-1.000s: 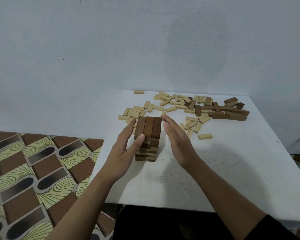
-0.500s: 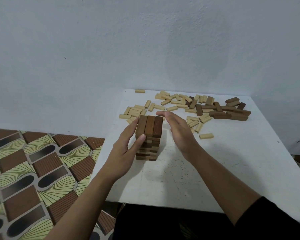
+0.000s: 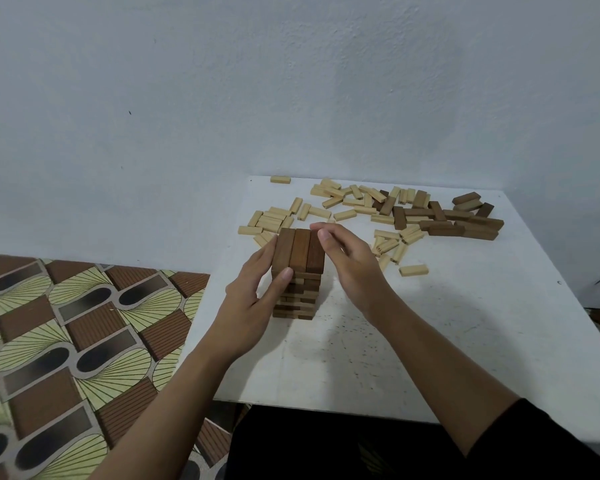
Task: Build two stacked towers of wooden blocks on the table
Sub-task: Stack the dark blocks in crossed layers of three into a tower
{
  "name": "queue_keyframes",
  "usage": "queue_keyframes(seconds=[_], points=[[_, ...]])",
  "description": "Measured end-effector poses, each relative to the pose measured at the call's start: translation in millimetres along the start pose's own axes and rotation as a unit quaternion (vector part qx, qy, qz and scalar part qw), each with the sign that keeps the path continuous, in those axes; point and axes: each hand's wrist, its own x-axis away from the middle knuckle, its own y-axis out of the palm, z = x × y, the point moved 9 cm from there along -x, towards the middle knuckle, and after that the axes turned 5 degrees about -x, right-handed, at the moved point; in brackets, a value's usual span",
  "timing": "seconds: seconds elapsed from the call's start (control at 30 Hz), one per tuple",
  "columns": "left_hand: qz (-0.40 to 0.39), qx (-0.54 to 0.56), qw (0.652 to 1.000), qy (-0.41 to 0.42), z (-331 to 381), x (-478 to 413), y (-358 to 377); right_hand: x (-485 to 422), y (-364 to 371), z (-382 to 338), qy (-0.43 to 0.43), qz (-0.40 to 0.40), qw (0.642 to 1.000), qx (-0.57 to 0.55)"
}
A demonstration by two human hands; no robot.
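Tower (image 3: 297, 271) btwn L hand (image 3: 248, 306), R hand (image 3: 355, 268) — both at top

The right hand (image 3: 350, 265) has left the tower's (image 3: 298, 258) right flank, where it lay flat a second ago, and risen to the top layer; its fingers (image 3: 329, 226) now curl over the far edge, and the thumb seems to touch the rightmost top block (image 3: 315, 252)

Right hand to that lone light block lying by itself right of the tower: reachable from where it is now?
Probably yes. The right hand looks empty and sits by the tower; the lone light block lies on the table to its right, with nothing between them.
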Motion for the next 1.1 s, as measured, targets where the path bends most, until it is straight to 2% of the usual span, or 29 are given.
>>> queue_keyframes(seconds=[0.4,0.83,1.1], points=[[0.002,-0.010,1.000,0.009,-3,-2,-1,2,2,-6,-0.012,-0.002,1.000,0.001],[0.016,0.005,1.000,-0.019,0,-1,-13,2,-2,-8,-0.003,0.008,1.000,0.002],[0.063,-0.016,0.997,0.034,36,-12,-36,7,-25,-22,0.003,0.061,0.998,-0.008]])
